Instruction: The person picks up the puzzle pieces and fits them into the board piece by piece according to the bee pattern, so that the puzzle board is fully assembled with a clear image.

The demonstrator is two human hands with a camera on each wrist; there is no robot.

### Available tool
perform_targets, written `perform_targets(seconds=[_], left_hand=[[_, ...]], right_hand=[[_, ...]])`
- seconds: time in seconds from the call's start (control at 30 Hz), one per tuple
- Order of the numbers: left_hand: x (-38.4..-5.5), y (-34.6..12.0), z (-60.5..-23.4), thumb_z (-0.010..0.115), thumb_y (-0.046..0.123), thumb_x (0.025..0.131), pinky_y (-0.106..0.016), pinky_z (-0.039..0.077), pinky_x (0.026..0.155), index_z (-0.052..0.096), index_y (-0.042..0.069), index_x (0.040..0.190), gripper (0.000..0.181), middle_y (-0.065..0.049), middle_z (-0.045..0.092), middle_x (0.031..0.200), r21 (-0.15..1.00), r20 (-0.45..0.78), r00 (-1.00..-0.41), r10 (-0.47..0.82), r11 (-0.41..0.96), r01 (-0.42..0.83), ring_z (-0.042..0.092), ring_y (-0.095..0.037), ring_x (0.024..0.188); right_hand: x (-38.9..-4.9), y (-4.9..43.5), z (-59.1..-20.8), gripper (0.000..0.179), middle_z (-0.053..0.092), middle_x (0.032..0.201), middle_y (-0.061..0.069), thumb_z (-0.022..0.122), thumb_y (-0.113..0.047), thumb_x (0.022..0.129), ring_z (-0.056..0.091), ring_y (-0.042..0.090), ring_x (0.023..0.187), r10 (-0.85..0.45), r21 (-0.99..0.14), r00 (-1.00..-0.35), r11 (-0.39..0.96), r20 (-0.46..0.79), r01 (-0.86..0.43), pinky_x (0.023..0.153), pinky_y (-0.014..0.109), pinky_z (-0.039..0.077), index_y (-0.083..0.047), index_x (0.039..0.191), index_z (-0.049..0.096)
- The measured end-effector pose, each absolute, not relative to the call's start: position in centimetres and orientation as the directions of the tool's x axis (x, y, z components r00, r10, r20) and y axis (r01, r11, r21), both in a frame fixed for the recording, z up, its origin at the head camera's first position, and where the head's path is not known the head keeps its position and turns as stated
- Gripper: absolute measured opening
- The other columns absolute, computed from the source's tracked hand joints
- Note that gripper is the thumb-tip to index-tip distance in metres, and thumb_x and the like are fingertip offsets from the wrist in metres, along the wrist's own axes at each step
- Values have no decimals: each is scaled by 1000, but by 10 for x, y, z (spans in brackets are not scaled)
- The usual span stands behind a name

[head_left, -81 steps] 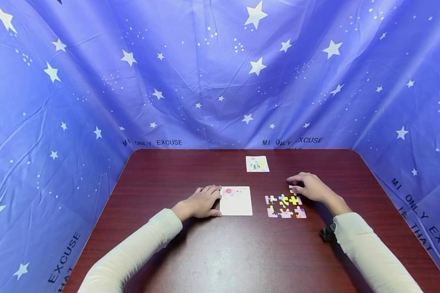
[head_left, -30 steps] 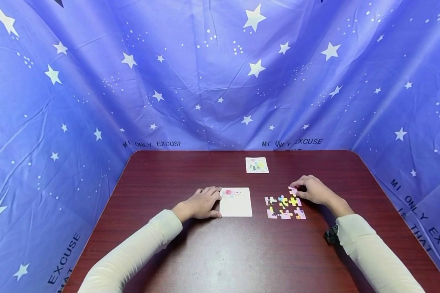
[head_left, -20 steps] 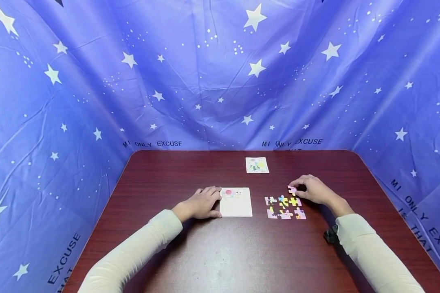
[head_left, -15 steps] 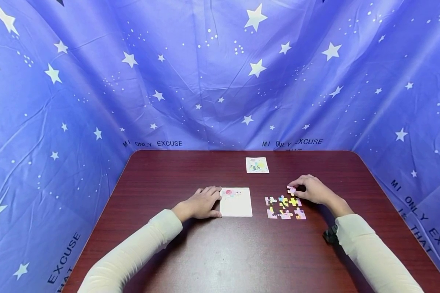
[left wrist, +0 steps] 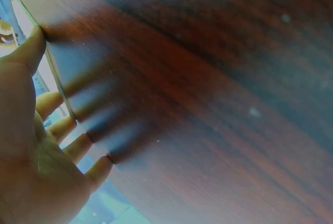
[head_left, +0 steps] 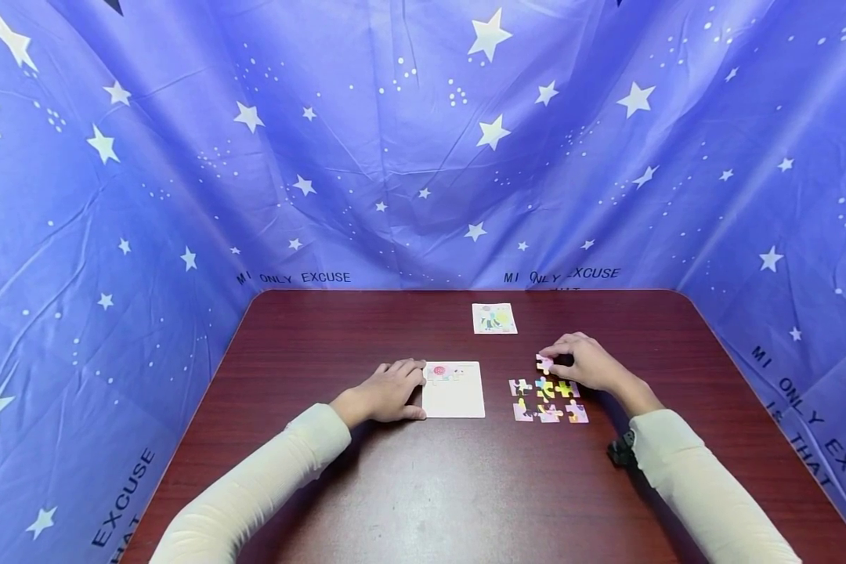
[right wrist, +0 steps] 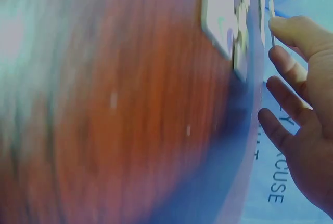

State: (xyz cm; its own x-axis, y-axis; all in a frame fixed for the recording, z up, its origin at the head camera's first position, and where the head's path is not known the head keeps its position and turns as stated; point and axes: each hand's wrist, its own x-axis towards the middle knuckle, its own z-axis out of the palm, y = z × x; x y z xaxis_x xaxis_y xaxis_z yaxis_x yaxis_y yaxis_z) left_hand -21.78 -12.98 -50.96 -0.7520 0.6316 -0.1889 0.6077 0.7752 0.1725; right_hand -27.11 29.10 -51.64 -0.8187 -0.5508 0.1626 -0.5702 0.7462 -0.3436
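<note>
1. Table (head_left: 465, 486): dark wood, everything lies flat on it.
2. Board (head_left: 454, 388): thin, stiff card; left hand (head_left: 388, 390) rests loosely open against its left edge.
3. Loose pieces (head_left: 548, 399): light and slippery, best taken by the edges.
4. Piece (head_left: 544, 363): right hand (head_left: 583, 362) pinches it just above the loose pieces.

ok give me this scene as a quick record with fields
left hand: rests at the left edge of the white board
right hand: pinches a pink piece, above the loose pieces
loose pieces: two rows, right of the board
picture card: far side of the table
backdrop: blue starry cloth
</note>
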Motion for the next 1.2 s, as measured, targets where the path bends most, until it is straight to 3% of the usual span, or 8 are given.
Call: perform_targets(seconds=[0.63,1.2], left_hand=[[-217,-130,-508,66,57,92,-57,38,112,55,13,135,62,-11,36,162,171,-179,-746,642,767,619,34,-36,151],[-218,-132,-508,65,58,93,-55,38,112,51,13,135,63,-9,35,163,184,-169,-746,644,764,618,34,-34,151]], right_hand=[[-276,239,-521,28,72,102,-1,77,-20,88,61,23,101,-623,-388,-761,666,180,-637,91,48,46,-16,116,78],[-279,185,-523,24,70,98,-5,75,-22,87,63,18,101,-707,-357,-687,606,168,-711,98,45,47,-18,110,78]])
